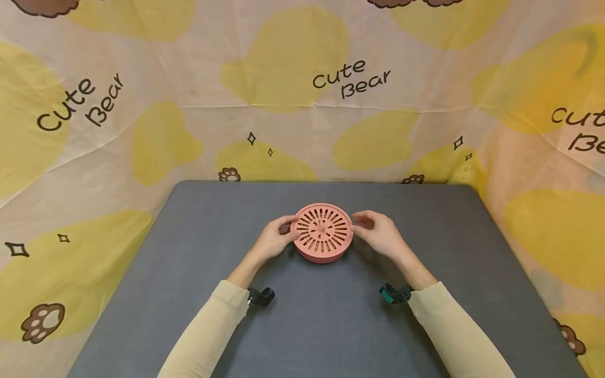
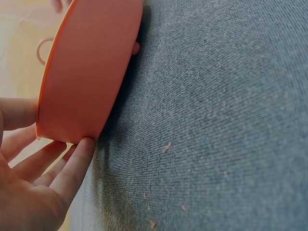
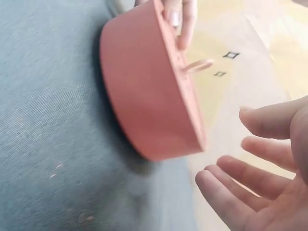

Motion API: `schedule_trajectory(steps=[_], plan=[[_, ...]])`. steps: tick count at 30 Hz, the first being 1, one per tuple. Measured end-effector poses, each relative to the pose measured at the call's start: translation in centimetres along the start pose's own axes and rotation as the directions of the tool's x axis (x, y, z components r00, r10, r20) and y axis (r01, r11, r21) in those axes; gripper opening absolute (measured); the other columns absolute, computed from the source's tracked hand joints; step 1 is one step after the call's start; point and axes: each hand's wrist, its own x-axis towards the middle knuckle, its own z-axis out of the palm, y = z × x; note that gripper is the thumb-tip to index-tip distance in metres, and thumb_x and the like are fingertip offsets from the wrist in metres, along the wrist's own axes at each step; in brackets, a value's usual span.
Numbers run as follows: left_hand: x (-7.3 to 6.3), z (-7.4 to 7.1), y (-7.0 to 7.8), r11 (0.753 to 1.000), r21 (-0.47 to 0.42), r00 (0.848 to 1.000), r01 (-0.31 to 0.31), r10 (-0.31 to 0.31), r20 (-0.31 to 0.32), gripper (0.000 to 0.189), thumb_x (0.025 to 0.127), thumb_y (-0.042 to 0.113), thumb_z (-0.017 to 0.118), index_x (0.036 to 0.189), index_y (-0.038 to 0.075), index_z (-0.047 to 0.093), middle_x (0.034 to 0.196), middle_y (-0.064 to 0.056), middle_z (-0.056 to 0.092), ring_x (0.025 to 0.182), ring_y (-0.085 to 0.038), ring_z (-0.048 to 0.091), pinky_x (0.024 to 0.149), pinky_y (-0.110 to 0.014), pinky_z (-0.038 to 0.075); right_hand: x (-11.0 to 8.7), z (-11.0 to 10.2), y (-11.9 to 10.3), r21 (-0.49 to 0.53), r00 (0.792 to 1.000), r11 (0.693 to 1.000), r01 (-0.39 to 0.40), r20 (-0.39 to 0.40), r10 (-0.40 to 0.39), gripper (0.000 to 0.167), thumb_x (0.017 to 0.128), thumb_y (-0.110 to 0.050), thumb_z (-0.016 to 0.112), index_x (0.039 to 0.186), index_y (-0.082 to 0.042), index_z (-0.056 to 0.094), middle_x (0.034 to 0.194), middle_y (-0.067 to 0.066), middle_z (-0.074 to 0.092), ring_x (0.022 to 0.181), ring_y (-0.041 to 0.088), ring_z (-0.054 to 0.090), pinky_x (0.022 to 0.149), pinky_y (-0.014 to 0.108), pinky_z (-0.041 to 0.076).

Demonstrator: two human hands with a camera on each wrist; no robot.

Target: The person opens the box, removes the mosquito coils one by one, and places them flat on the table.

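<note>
A round pink mosquito coil holder stands near the middle of the table, its slotted lid facing up. A small ring handle rises from the lid's centre. In the left wrist view a little foot shows under its base, close to the cloth. My left hand grips the holder's left side, thumb at the lid's rim and fingers against the wall and lower edge. Just off the right side is my right hand, its fingers loosely spread and apart from the holder in the right wrist view.
A grey-blue cloth covers the table. Behind and at both sides hangs a yellow-patterned curtain. Dark bands sit at both wrists. Small pale specks lie on the cloth.
</note>
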Motion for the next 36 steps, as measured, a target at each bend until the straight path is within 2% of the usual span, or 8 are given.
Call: schedule_trajectory(steps=[4,8,14,22,36], plan=[[0.2,-0.1,0.3,1.0,0.009,1.0,-0.005,0.005,0.004,0.048,0.098,0.015,0.071,0.144,0.01,0.058,0.144,-0.014,0.056,0.127,-0.029,0.059,0.096,-0.042,0.054,0.1,-0.1,-1.2,0.016,0.998,0.998,0.058,-0.002,-0.058,0.043,0.098,-0.027,0.07,0.134,-0.004,0.063,0.125,0.014,0.068,0.114,0.033,0.063,0.091,0.053,0.052],[0.1,-0.2,0.5,1.0,0.026,1.0,-0.004,0.004,0.009,0.047,0.098,0.015,0.07,0.144,0.011,0.058,0.144,-0.013,0.056,0.127,-0.027,0.06,0.097,-0.043,0.053,0.6,0.6,-1.9,0.053,0.997,0.995,0.081,0.015,-0.082,0.044,0.098,-0.027,0.07,0.136,-0.004,0.063,0.124,0.012,0.069,0.114,0.032,0.064,0.092,0.051,0.052],[0.1,-0.2,0.5,1.0,0.014,1.0,-0.007,0.007,0.002,0.044,0.101,0.013,0.066,0.143,0.009,0.058,0.142,-0.014,0.057,0.124,-0.026,0.061,0.095,-0.041,0.054,1.4,2.2,-2.6,0.109,0.996,0.991,0.081,0.037,-0.085,0.042,0.097,-0.022,0.072,0.134,-0.004,0.064,0.122,0.013,0.069,0.112,0.03,0.065,0.094,0.049,0.052],[0.0,0.0,0.5,1.0,0.01,1.0,-0.006,0.006,-0.011,0.043,0.102,0.013,0.064,0.144,0.009,0.058,0.143,-0.014,0.057,0.125,-0.028,0.06,0.097,-0.041,0.054,2.4,4.0,-2.8,0.144,0.992,0.985,0.093,0.073,-0.104,0.04,0.096,-0.025,0.073,0.131,-0.007,0.066,0.117,0.01,0.071,0.109,0.026,0.066,0.092,0.047,0.053],[-0.1,0.2,-0.1,0.999,0.021,0.999,-0.031,0.032,-0.017,0.038,0.106,0.014,0.058,0.144,0.009,0.058,0.142,-0.013,0.058,0.121,-0.028,0.062,0.094,-0.04,0.055,3.8,5.3,-2.6,0.123,0.99,0.989,0.081,0.104,-0.094,0.033,0.096,-0.02,0.072,0.128,-0.011,0.071,0.111,0.006,0.07,0.098,0.021,0.065,0.081,0.038,0.054]])
